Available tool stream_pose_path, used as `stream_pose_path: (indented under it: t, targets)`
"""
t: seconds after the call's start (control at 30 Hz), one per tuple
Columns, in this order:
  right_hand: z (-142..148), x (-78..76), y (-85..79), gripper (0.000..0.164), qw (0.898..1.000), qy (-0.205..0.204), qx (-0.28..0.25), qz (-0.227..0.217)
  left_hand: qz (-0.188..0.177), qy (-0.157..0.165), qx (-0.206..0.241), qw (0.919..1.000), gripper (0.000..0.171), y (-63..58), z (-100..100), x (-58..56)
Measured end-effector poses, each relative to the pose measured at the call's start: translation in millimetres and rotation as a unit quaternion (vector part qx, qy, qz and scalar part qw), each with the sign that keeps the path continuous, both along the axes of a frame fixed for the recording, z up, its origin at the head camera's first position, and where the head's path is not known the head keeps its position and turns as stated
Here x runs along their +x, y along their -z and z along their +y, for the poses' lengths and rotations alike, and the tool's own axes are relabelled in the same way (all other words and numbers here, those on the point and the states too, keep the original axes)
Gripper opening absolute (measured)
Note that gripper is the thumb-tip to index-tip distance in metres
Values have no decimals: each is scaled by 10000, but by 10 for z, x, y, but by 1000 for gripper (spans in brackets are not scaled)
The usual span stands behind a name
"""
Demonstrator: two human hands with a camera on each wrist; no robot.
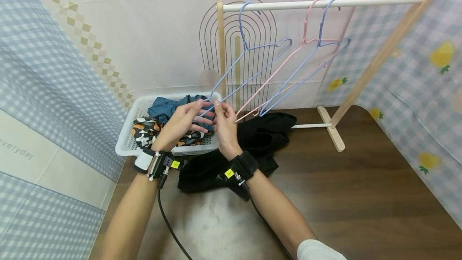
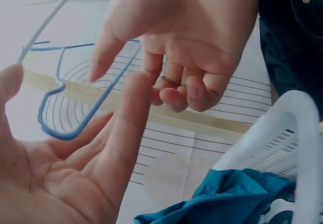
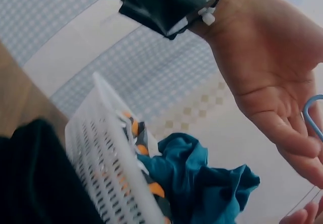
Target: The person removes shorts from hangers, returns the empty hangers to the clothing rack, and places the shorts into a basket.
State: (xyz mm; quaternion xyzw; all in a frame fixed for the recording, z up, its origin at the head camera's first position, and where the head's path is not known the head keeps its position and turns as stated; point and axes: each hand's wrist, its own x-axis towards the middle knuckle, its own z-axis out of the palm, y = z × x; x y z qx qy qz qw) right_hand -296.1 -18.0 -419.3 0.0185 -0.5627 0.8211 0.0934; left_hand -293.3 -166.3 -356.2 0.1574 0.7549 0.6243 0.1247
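A blue wire clothes hanger (image 1: 231,67) hangs by its hook from the rail, its near end reaching down between both hands. My left hand (image 1: 182,119) has its fingers extended. In the left wrist view the rounded end of the hanger (image 2: 65,133) overlaps those fingers, and the thumb is close to the other wire. My right hand (image 1: 226,125) is beside the same end, its fingers loosely bent. Between its thumb and fingertips a gap shows in the left wrist view, with the hanger wire behind. The right wrist view shows the blue end (image 3: 309,110) against the left hand.
A white basket (image 1: 124,139) holds teal cloth (image 1: 162,109) and patterned cloth (image 1: 144,127). Black garments (image 1: 202,171) lie on the brown table below the hands. Pink (image 1: 270,79) and blue (image 1: 288,81) hangers share the white rail (image 1: 375,1) of the wooden-legged rack.
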Motion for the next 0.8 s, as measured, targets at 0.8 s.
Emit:
stream_pose_path:
  t: [0.8]
  targets:
    - [655,1,289,18,9149,-50,3810,1332,909,-1656,-357,9813,54,409,-63,518]
